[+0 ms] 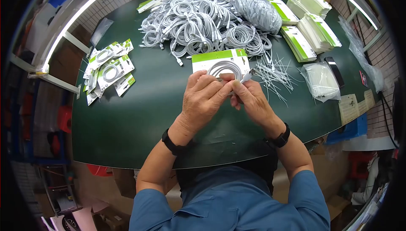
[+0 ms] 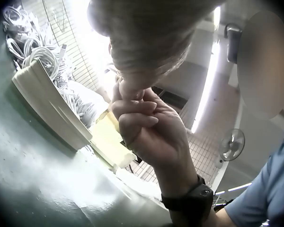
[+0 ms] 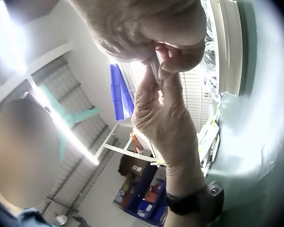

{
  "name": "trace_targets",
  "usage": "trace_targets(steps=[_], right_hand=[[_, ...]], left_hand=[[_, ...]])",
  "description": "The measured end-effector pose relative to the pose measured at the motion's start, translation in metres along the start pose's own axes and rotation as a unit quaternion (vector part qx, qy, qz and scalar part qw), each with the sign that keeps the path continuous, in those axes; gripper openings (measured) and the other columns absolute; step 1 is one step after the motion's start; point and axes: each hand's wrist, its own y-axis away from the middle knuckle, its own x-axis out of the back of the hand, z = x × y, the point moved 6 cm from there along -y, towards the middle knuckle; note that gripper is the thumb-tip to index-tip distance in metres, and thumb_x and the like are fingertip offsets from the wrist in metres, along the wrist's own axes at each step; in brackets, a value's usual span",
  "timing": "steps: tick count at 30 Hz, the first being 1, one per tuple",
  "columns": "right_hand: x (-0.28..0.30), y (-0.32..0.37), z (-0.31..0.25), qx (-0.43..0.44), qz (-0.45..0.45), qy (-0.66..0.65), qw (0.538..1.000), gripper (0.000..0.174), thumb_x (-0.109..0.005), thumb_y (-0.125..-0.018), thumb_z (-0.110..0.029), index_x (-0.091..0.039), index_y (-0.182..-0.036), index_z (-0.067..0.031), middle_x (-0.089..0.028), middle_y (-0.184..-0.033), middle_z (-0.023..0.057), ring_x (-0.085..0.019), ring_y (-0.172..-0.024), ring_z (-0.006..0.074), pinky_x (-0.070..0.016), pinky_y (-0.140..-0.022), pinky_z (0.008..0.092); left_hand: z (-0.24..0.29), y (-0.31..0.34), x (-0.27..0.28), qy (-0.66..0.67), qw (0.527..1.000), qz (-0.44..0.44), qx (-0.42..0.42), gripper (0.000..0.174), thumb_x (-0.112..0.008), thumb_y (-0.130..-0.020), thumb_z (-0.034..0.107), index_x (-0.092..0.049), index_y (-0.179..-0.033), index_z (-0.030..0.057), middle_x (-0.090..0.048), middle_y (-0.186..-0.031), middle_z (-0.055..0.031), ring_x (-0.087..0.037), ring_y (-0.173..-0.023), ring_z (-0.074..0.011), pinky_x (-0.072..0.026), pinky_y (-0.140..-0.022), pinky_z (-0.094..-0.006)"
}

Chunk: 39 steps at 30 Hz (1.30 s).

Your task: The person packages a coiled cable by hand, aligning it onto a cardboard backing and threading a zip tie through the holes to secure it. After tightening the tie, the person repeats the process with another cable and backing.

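Note:
Both hands hold one coiled white cable point(image 1: 224, 67) in front of the body, above the near middle of the table. My left hand point(image 1: 202, 97) grips the coil's left side with curled fingers. On the right side, my right hand point(image 1: 252, 99) pinches it between thumb and fingers, close to the cable's plug point(image 1: 249, 75). Behind the coil lies a stack of white and green cards point(image 1: 202, 59). In the left wrist view the right hand point(image 2: 154, 132) shows curled fingers; the right wrist view shows the left hand point(image 3: 163, 113) pinching part of the cable.
A large heap of coiled cables point(image 1: 186, 17) fills the back, beside a plastic bag of cables point(image 1: 253, 9). Loose thin ties point(image 1: 275, 74) lie right of the hands. Carded cables point(image 1: 111, 73) pile up at left. Card stacks point(image 1: 317, 34) and a clear bag point(image 1: 321, 82) are at right.

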Motion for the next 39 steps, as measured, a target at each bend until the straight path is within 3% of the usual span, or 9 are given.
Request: trace_targets(steps=[3, 10, 16, 20, 23, 25, 28, 33, 39], right_hand=[[0.001, -0.005, -0.006, -0.022, 0.074, -0.153, 0.985, 0.038, -0.053, -0.118, -0.034, -0.070, -0.115, 0.0006, -0.070, -0.089, 0.0026, -0.055, -0.063, 0.0056, -0.0457, -0.056, 0.0228], [0.013, -0.006, 0.008, -0.047, -0.004, -0.349, 0.936, 0.025, -0.053, -0.117, -0.024, -0.061, -0.127, -0.0025, -0.066, -0.094, 0.0002, -0.042, -0.057, 0.0034, -0.0391, -0.053, 0.0226], [0.002, -0.006, 0.006, -0.004, 0.060, -0.166, 0.984, 0.032, -0.059, -0.116, -0.023, -0.063, -0.132, 0.0030, -0.063, -0.094, 0.0011, -0.046, -0.062, 0.0049, -0.0484, -0.060, 0.0262], [0.022, -0.008, 0.009, 0.017, 0.109, -0.215, 0.970, 0.029, -0.057, -0.116, -0.023, -0.066, -0.126, 0.0032, -0.065, -0.097, 0.0025, -0.051, -0.065, 0.0062, -0.0527, -0.065, 0.0289], [0.030, -0.009, 0.007, 0.041, 0.135, -0.255, 0.957, 0.026, -0.055, -0.117, -0.023, -0.066, -0.122, -0.0002, -0.067, -0.099, 0.0035, -0.054, -0.068, 0.0066, -0.0546, -0.068, 0.0301], [0.027, -0.009, 0.001, 0.068, 0.129, -0.265, 0.953, 0.025, -0.054, -0.117, -0.023, -0.065, -0.122, -0.0011, -0.067, -0.100, 0.0040, -0.054, -0.069, 0.0067, -0.0550, -0.069, 0.0306], [0.016, -0.007, -0.003, 0.085, 0.102, -0.260, 0.956, 0.024, -0.052, -0.118, -0.023, -0.065, -0.120, -0.0017, -0.068, -0.102, 0.0053, -0.056, -0.071, 0.0073, -0.0568, -0.071, 0.0318], [-0.002, -0.005, 0.013, 0.044, 0.053, -0.197, 0.978, 0.030, -0.053, -0.118, -0.026, -0.065, -0.124, 0.0002, -0.070, -0.105, 0.0054, -0.060, -0.075, 0.0090, -0.0596, -0.074, 0.0310], [-0.017, -0.001, 0.013, 0.009, 0.019, -0.140, 0.990, 0.038, -0.052, -0.118, -0.033, -0.070, -0.121, 0.0003, -0.070, -0.101, 0.0027, -0.061, -0.071, 0.0076, -0.0549, -0.067, 0.0249]], left_hand=[[0.003, -0.002, -0.001, 0.012, 1.000, -0.003, -0.008, 0.032, -0.077, -0.081, 0.010, -0.077, -0.114, 0.0116, -0.070, -0.095, 0.0021, -0.070, -0.101, -0.0181, -0.0524, -0.104, -0.0477], [-0.012, -0.003, -0.002, 0.062, 0.996, -0.053, 0.022, 0.023, -0.079, -0.077, 0.001, -0.074, -0.098, 0.0095, -0.074, -0.096, -0.0016, -0.074, -0.104, -0.0228, -0.0603, -0.090, -0.0410], [-0.022, -0.001, -0.005, 0.010, 0.998, -0.065, 0.021, 0.028, -0.083, -0.076, 0.003, -0.075, -0.103, 0.0087, -0.074, -0.100, -0.0045, -0.075, -0.107, -0.0265, -0.0610, -0.087, -0.0412], [-0.003, -0.022, 0.029, -0.051, 0.998, 0.002, 0.026, 0.033, -0.087, -0.078, 0.005, -0.076, -0.109, 0.0078, -0.074, -0.104, -0.0082, -0.074, -0.104, -0.0281, -0.0604, -0.083, -0.0391], [-0.001, 0.001, 0.033, 0.099, 0.986, 0.047, 0.122, 0.031, -0.087, -0.084, 0.005, -0.077, -0.113, 0.0068, -0.073, -0.111, -0.0129, -0.072, -0.103, -0.0245, -0.0583, -0.080, -0.0336], [-0.006, 0.023, 0.018, 0.261, 0.928, -0.026, 0.265, 0.034, -0.078, -0.098, 0.008, -0.071, -0.130, 0.0017, -0.072, -0.121, -0.0167, -0.069, -0.102, -0.0188, -0.0551, -0.077, -0.0273], [-0.017, 0.047, -0.023, 0.484, 0.722, -0.055, 0.491, 0.046, -0.073, -0.106, 0.022, -0.061, -0.141, -0.0049, -0.073, -0.113, -0.0090, -0.070, -0.099, -0.0162, -0.0568, -0.077, -0.0278], [-0.020, 0.040, -0.039, 0.603, 0.612, 0.045, 0.509, 0.054, -0.038, -0.121, 0.035, -0.049, -0.151, -0.0085, -0.072, -0.120, -0.0137, -0.067, -0.111, -0.0205, -0.0510, -0.103, -0.0415], [-0.040, 0.054, -0.056, 0.769, 0.399, 0.146, 0.477, 0.049, -0.037, -0.121, 0.031, -0.050, -0.153, -0.0041, -0.061, -0.093, -0.0019, -0.061, -0.091, -0.0160, -0.0521, -0.090, -0.0372]])
